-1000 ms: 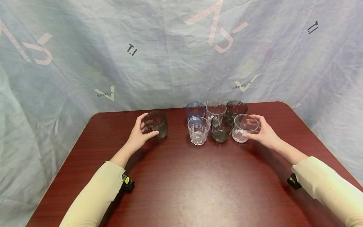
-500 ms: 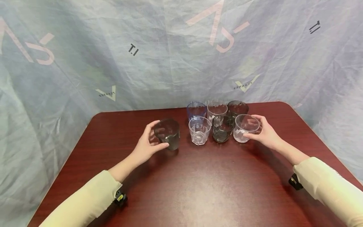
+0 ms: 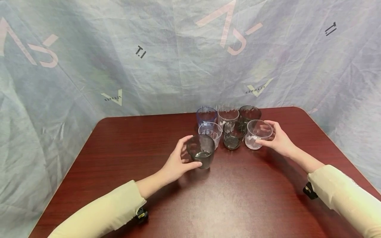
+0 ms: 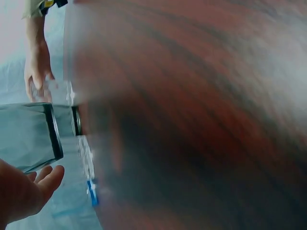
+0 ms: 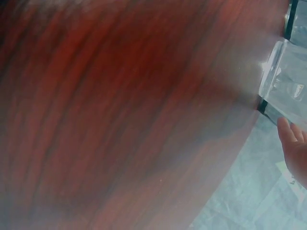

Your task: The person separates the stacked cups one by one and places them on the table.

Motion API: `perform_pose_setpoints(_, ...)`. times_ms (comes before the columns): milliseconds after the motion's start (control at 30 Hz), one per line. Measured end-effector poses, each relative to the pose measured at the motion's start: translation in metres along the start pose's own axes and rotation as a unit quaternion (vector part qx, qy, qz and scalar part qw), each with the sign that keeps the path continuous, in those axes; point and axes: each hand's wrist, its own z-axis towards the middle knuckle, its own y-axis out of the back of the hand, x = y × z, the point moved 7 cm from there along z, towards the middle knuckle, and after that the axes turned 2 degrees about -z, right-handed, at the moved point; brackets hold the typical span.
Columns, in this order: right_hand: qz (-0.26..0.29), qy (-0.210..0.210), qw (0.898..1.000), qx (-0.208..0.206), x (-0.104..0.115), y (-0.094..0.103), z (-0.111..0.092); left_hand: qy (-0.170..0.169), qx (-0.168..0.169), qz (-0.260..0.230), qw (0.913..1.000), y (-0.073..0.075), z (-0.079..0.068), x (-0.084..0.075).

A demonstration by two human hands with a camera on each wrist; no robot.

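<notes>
My left hand (image 3: 177, 164) grips a dark grey, see-through glass (image 3: 200, 152) round its side, thumb in front. This glass overlaps a clear faceted glass (image 3: 215, 134) behind it in the head view. At the right end of the front row, my right hand (image 3: 278, 140) holds a clear round glass (image 3: 254, 141) between thumb and fingers. Between these two stands another dark glass (image 3: 233, 141). In the left wrist view the gripped dark glass (image 4: 26, 136) is beside my fingers; the right wrist view shows the clear glass (image 5: 288, 79) next to my fingertips.
A back row holds a blue glass (image 3: 205, 114), a clear glass (image 3: 228, 113) and a dark glass (image 3: 250, 112). All stand on a dark red wooden table (image 3: 226, 198). A grey printed cloth (image 3: 172, 76) hangs behind the table's far edge.
My left hand has carried the dark glass to the right and nearer to me, from the left side to in front of the clear faceted glass. The right hand stays at its glass.
</notes>
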Motion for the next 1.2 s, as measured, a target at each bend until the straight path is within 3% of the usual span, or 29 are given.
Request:
perform_pose_setpoints(233,-0.004,0.0,1.0,0.003,0.003,0.0,0.0,0.014,0.031,0.012,0.9993,-0.025,0.006,0.009)
perform_pose_setpoints(433,-0.006,-0.003,1.0,0.005,0.001,0.0,0.0,0.028,0.04,0.022,0.9986,-0.036,0.011,0.012)
perform_pose_setpoints(833,-0.015,-0.004,1.0,0.001,0.001,0.002,-0.002,0.045,0.04,0.032,0.9977,-0.045,0.011,0.023)
perform_pose_setpoints(1200,-0.004,-0.011,1.0,0.001,-0.002,0.001,-0.002,0.032,0.042,0.044,0.9976,-0.047,0.009,0.024)
